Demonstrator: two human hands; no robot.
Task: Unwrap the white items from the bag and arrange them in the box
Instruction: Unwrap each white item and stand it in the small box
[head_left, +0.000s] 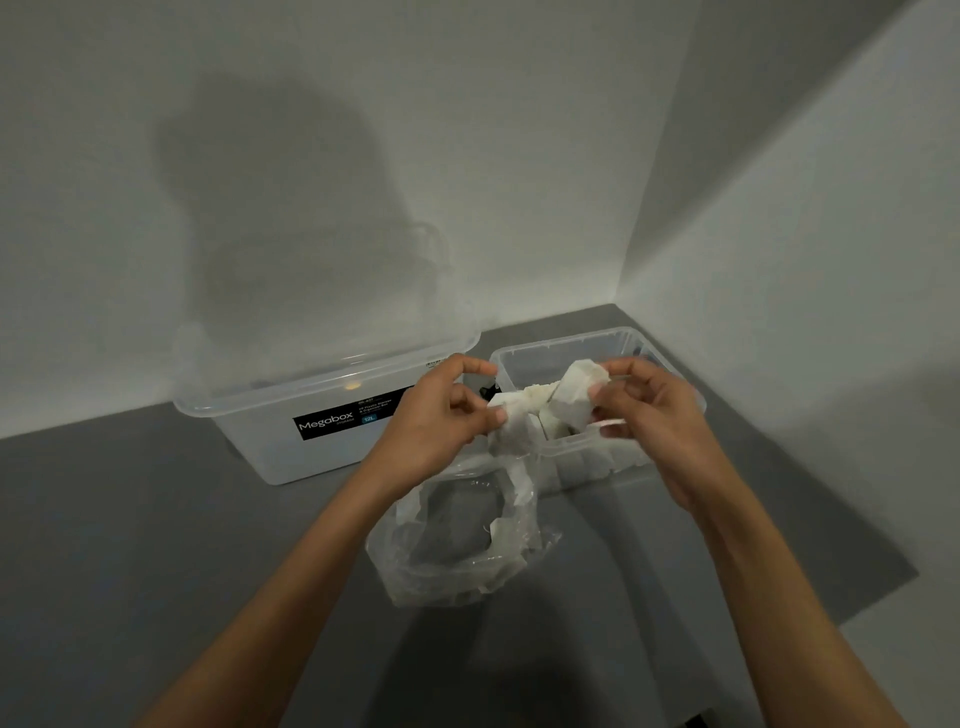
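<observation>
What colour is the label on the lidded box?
Black with white lettering; the label shows clearly in the head view.

**Tight corner, the open room is at the left and front**

Taking the crumpled bag as the clock centre, the bare grey table at 9 and 6 is the easy way in. The lidded Megabox tub blocks 11. The open box sits at 1 with its mouth free from above, but the left hand and right hand pinch the white items right over its near rim. There's only a narrow gap between tub and box at 12. The back wall stands just behind both, and the side wall closes off 3.
</observation>
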